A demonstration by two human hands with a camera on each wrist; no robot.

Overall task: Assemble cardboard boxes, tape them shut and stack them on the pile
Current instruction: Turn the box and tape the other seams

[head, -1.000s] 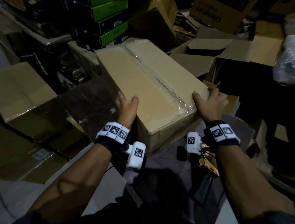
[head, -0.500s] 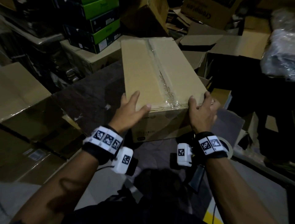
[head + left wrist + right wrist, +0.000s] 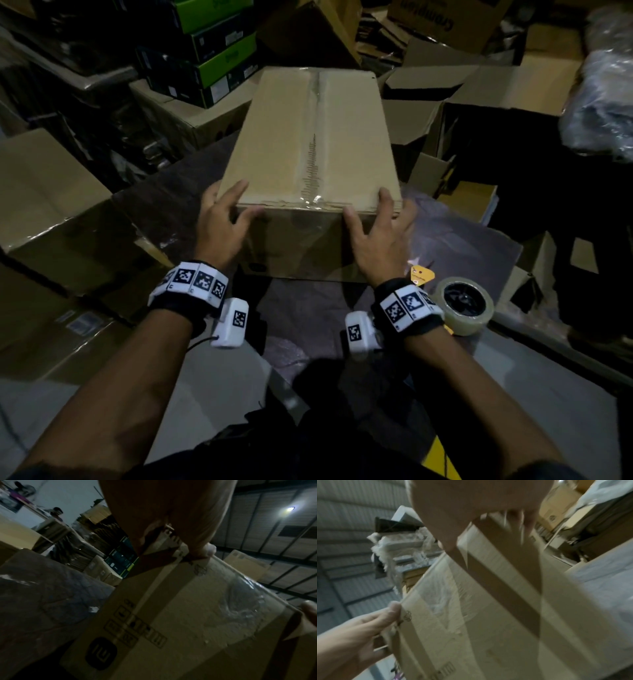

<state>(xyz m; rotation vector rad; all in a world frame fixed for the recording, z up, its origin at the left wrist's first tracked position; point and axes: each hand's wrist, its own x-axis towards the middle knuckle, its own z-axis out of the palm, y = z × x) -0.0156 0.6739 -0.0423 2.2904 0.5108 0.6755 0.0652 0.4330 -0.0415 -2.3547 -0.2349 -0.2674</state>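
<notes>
While the box sits flat and sealed, status by item, big to small:

bench (image 3: 164,209): dark surface, carries the box; loose cartons crowd it on the left, back and right.

box (image 3: 308,137): closed carton at bench centre, resting on its base. Long axis runs straight away from the person, short end face towards them. Top flaps meet on a centre seam along that axis.

tape seam (image 3: 313,161): clear tape along the seam, wrapped over the near top edge and down the end face; wrinkled there in the left wrist view.

left hand (image 3: 222,222): on the near-left top corner, fingers spread over the top face, thumb on the end face. Grip: apart, resting on the corner rather than clamped.

right hand (image 3: 380,233): mirrors it on the near-right corner, fingers splayed over the edge. Grip: apart, also not clamped.

tape roll (image 3: 462,305): clear roll lying flat on the bench, just right of the right wrist, untouched.

step, my read: top taping looks done; hands are squaring or seating the box ahead of the lift.

next move, my read: needs a real hold on both sides or under the base, then a carry to the pile, kept level.

risk: the wrinkled tape end may lift if rubbed.
</notes>
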